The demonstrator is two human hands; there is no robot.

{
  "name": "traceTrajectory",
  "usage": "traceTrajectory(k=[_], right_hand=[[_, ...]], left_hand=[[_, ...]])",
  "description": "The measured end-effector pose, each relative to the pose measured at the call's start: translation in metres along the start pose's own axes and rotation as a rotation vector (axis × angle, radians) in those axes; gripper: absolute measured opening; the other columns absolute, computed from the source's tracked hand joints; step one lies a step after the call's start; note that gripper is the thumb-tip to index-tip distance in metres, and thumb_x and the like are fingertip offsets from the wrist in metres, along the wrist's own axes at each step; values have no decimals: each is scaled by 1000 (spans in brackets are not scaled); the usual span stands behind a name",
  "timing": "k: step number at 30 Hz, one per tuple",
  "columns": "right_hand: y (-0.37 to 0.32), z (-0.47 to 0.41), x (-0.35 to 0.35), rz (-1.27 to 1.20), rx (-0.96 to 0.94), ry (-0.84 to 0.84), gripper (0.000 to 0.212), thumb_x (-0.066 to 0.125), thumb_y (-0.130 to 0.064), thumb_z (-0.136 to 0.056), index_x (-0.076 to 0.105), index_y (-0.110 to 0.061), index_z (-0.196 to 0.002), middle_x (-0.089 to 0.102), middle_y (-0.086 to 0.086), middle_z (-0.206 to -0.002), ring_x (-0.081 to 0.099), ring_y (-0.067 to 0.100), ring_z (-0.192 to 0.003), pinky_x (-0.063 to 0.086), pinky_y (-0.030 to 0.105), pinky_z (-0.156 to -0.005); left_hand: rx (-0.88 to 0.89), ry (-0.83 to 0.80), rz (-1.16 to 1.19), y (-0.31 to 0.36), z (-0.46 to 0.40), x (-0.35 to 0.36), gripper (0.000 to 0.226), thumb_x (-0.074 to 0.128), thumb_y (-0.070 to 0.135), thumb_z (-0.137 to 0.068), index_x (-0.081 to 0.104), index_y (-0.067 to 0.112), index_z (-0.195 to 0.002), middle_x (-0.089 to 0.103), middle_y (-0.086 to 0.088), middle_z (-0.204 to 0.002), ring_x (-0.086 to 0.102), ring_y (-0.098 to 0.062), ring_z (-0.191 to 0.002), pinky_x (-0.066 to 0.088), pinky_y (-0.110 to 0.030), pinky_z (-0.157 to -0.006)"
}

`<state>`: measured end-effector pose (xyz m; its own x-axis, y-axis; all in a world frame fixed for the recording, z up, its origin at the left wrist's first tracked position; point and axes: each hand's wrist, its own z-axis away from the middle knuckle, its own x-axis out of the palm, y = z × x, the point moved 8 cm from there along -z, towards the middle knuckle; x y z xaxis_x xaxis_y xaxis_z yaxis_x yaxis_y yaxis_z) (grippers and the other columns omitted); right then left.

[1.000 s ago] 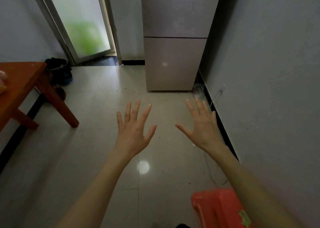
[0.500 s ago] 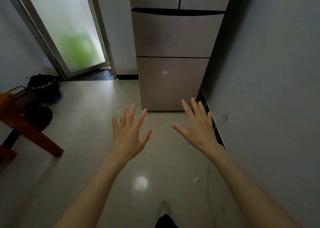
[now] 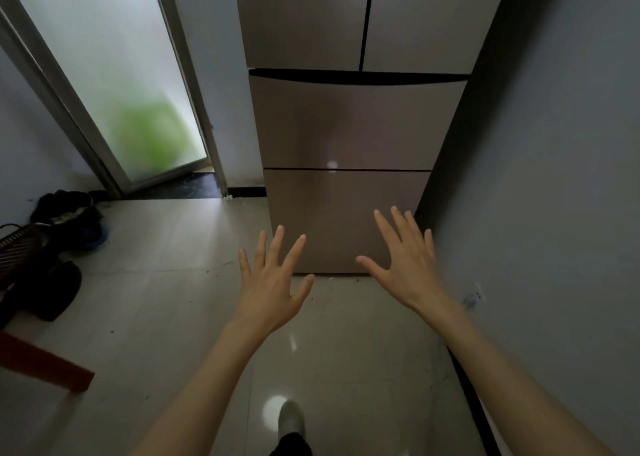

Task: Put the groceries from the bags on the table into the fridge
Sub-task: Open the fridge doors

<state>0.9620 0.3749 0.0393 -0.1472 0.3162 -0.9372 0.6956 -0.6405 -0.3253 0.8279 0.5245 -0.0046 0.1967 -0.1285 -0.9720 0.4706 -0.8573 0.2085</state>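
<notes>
At the top centre of the frame stands the fridge (image 3: 353, 119), every part of it closed: two upper doors side by side and two drawers stacked below them, four fronts in all. No groceries and no bags are in view, so how many have been stored cannot be told from here. Only a corner of the red-brown table (image 3: 41, 362) shows, at the lower left edge, with nothing visible on that corner.

In the middle of the frame both hands are held out, palms down, empty. The left hand (image 3: 273, 282) has its fingers spread and straight over the floor; the right hand (image 3: 408, 265) is spread likewise in front of the lowest drawer, seemingly short of it. The two hands are well apart and touch nothing.

My judgement: with nothing carried and the fridge closed, the step in hand is opening it, and the loading looks to be still ahead.

Also counted: one frosted glass door (image 3: 114, 84) at upper left, one shoe (image 3: 291, 417) at the bottom centre, and a dark heap of things (image 3: 65, 216) on the floor at left.
</notes>
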Motion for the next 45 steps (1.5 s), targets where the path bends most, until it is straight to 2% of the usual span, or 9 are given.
traceTrajectory(k=[8, 12, 15, 19, 24, 28, 36, 40, 45], right_hand=[[25, -157, 8, 65, 65, 11, 80, 41, -61, -87, -3, -32, -148, -11, 1, -158, -16, 19, -144, -4, 50, -116], [30, -233, -6, 65, 75, 65, 80, 41, -61, -87, -4, -33, -147, -13, 0, -157, -17, 19, -143, -5, 50, -116], [42, -274, -16, 65, 90, 112, 80, 44, -59, -87, 0, -32, -148, -10, 1, -158, -15, 20, -144, -5, 49, -115], [66, -324, -23, 19, 136, 153, 77, 45, -55, -89, 3, -29, -149, -7, 3, -158, -14, 19, -144, -4, 46, -115], [84, -395, -37, -1, 135, 221, 72, 46, -45, -93, 6, -26, -149, -9, 6, -158, -16, 22, -143, -3, 46, -115], [94, -462, -71, 67, 46, 401, 72, 52, -39, -91, 10, -25, -149, -11, 7, -157, -15, 27, -143, -1, 54, -114], [121, -530, -87, 220, -60, 603, 79, 56, -39, -86, 10, -25, -149, -2, 13, -156, -7, 32, -142, 4, 59, -112], [125, -533, -82, 259, -89, 647, 70, 38, -48, -89, 9, -25, -149, -2, 10, -154, -7, 30, -142, 4, 58, -112], [125, -532, -84, 265, -88, 679, 72, 47, -46, -86, 16, -24, -148, 3, 11, -154, 2, 34, -142, 7, 58, -111]], left_hand=[[45, -27, 19, -23, -175, 13, 66, 27, 58, -92, -7, 39, -145, -18, -1, -156, -23, -25, -140, -11, -51, -111], [75, 15, 55, -33, -266, -2, 71, 18, 67, -85, -5, 39, -145, -15, -2, -156, -21, -25, -141, -12, -49, -111], [66, -10, 166, -29, -318, -5, 66, 31, 58, -91, 0, 37, -146, -12, 0, -157, -19, -23, -142, -10, -48, -113], [-46, -93, 644, -18, -366, 0, 64, 42, 47, -93, 11, 33, -147, 0, 3, -157, -4, -17, -144, 3, -43, -117], [-398, -169, 1435, -17, -432, 10, 60, 48, 45, -91, 27, 26, -144, 31, 5, -150, 32, -16, -135, 29, -38, -108], [-407, -5, 1484, -7, -486, -7, 56, 52, 33, -93, 34, 13, -141, 43, -6, -142, 45, -18, -126, 38, -37, -104], [-647, -28, 2175, 43, -564, 1, 71, 51, 42, -90, 21, 10, -145, 30, -17, -149, 43, -28, -129, 42, -41, -92], [-695, 38, 2294, 51, -575, 5, 63, 55, 41, -87, 37, 9, -138, 44, -12, -140, 41, -26, -130, 37, -46, -102], [-702, 117, 2437, 46, -580, 3, 51, 57, 29, -89, 44, 7, -133, 49, -8, -132, 42, -22, -129, 30, -46, -108]])
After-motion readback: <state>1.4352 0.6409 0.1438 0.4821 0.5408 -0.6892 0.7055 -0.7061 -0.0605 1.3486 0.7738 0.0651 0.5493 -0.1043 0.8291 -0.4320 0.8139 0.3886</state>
